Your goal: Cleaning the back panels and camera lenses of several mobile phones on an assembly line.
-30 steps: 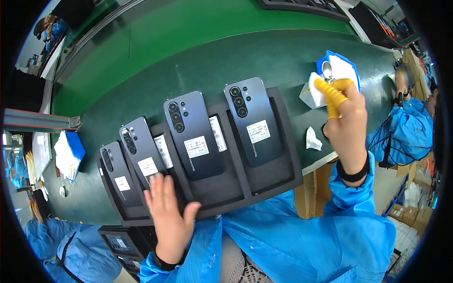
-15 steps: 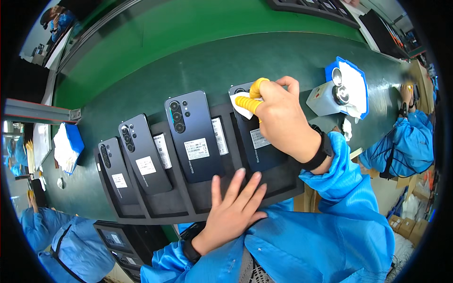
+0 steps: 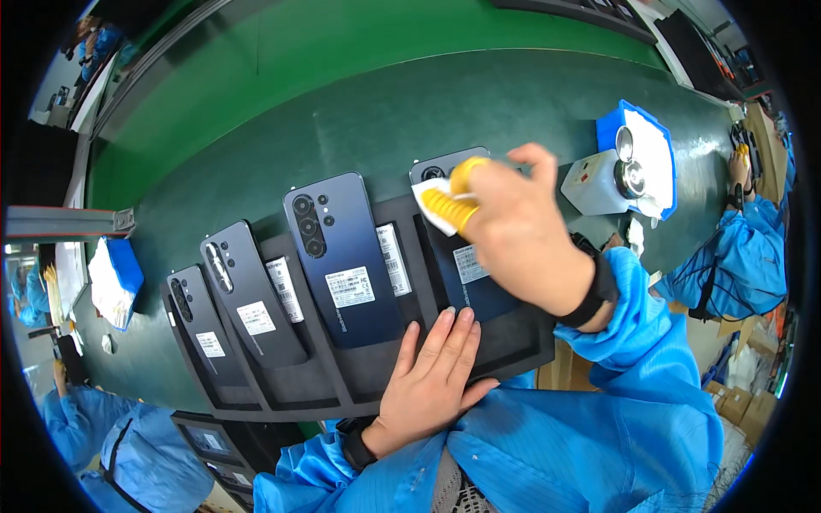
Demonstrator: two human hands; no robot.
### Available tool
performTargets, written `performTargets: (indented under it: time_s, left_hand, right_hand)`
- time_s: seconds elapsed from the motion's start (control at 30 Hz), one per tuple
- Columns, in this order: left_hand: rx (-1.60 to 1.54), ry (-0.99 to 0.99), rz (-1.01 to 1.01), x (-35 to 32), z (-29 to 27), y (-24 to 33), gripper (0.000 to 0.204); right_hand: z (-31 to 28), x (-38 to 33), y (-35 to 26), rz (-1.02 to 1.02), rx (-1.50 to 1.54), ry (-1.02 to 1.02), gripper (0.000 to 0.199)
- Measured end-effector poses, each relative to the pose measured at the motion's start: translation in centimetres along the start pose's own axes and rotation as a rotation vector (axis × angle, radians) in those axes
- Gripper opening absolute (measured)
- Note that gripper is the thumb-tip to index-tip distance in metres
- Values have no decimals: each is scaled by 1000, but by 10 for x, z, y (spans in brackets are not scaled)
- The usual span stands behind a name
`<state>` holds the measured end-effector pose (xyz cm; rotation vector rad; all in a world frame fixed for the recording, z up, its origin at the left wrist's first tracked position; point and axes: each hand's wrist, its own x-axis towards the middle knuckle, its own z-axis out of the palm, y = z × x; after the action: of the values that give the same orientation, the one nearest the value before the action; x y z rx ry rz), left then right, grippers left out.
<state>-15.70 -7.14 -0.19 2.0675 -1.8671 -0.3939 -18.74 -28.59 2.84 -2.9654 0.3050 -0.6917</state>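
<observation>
A black foam tray point(image 3: 522, 342) on the green conveyor belt holds several dark phones lying back-up, each with a white sticker. My right hand point(image 3: 517, 231), with yellow finger cots, pinches a small white wipe point(image 3: 434, 205) and presses it on the camera end of the rightmost phone point(image 3: 466, 278). My left hand point(image 3: 432, 380) lies flat, fingers spread, on the tray's near edge, just below the large blue phone point(image 3: 346, 261). Two more dark phones point(image 3: 248, 295) sit further left in the tray.
A white dispenser bottle point(image 3: 599, 184) stands in a blue tray of white wipes point(image 3: 654, 158) to the right. Another blue tray of wipes point(image 3: 115, 282) lies at the left. People in blue coats work at the right edge point(image 3: 727, 256) and lower left point(image 3: 103, 427).
My right hand came back from the blue wipe tray on the right with a white wipe and now rubs the rightmost phone. My left hand slid right along the tray's near edge.
</observation>
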Motion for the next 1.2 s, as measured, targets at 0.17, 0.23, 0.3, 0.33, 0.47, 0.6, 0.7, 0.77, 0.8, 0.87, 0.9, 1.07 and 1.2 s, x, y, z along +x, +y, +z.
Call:
performTargets:
  time_s: [0.17, 0.23, 0.3, 0.33, 0.47, 0.6, 0.7, 0.77, 0.8, 0.87, 0.9, 1.07, 1.2]
  left_hand:
    - [5, 8, 4, 2, -2, -1, 71]
    - [9, 1, 1, 2, -3, -1, 70]
    - [13, 1, -1, 2, -3, -1, 70]
    - [14, 1, 2, 2, -2, -1, 70]
    - [39, 9, 13, 3, -2, -1, 70]
    - [47, -4, 5, 4, -5, 0, 70]
    - [37, -11, -6, 4, -4, 1, 69]
    - [34, -13, -5, 4, -4, 1, 70]
    - [38, -18, -4, 4, -4, 1, 70]
    - [47, -29, 1, 5, -5, 2, 71]
    - [42, -30, 5, 5, -5, 2, 71]
    - [34, -22, -10, 5, -5, 1, 70]
    - [21, -10, -18, 4, -4, 0, 69]
  right_hand:
    - [7, 10, 1, -10, -55, 51, 8]
    - [7, 12, 6, 60, -120, 11, 6]
    - [2, 14, 14, 141, -154, -27, 9]
    - [1, 12, 16, 139, -145, -8, 9]
    - [10, -1, 6, 11, -96, 54, 6]
    - [7, 0, 14, 118, -175, 78, 6]
    - [-1, -2, 28, 191, -240, 83, 7]
    - [-1, -3, 28, 166, -189, 92, 8]
    - [1, -5, 22, 139, -140, 97, 8]
    - [8, -5, 11, 61, -43, 133, 7]
    - [11, -6, 8, 51, -51, 102, 7]
    - [5, -11, -5, 156, -73, 28, 11]
    - [-5, -11, 8, 200, -136, 27, 5]
